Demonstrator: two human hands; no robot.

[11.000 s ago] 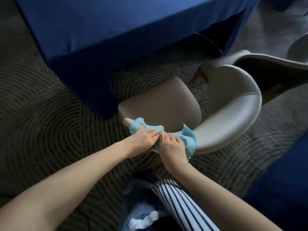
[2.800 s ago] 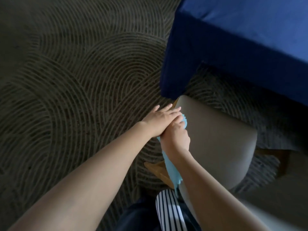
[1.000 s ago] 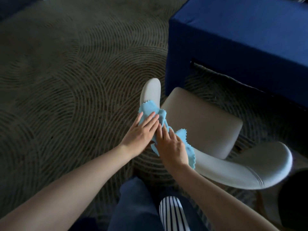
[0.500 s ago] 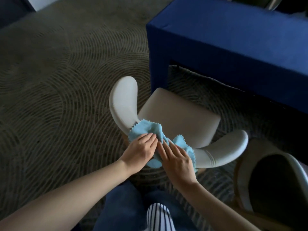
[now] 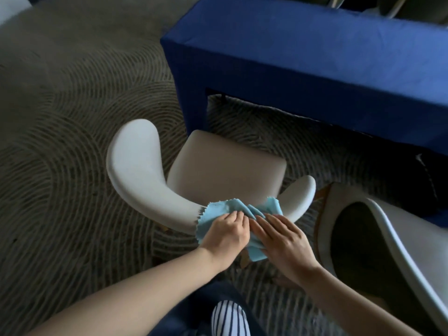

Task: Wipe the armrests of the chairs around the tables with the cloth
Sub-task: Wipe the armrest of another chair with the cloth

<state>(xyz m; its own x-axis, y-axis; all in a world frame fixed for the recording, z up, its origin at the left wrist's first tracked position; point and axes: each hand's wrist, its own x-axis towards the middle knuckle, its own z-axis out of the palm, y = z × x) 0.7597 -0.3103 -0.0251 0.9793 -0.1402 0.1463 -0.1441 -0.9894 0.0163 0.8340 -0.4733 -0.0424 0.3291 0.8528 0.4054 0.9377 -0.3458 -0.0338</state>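
A grey-brown carpet (image 5: 72,214) with curved ribbed lines covers the floor all round. At 6 o'clock there is a striped garment (image 5: 229,320), with dark blue fabric (image 5: 194,321) just beside it. A pale object (image 5: 12,8), cut off by the edge, sits in the 10 o'clock corner.

Left grip (image 5: 225,235) and right grip (image 5: 286,243) cover the cloth's (image 5: 238,209) middle, and the cloth hides the chair's (image 5: 135,170) back curve. Second chair (image 5: 397,235) runs off right and bottom. Counter (image 5: 315,44) is cut at the top and right.
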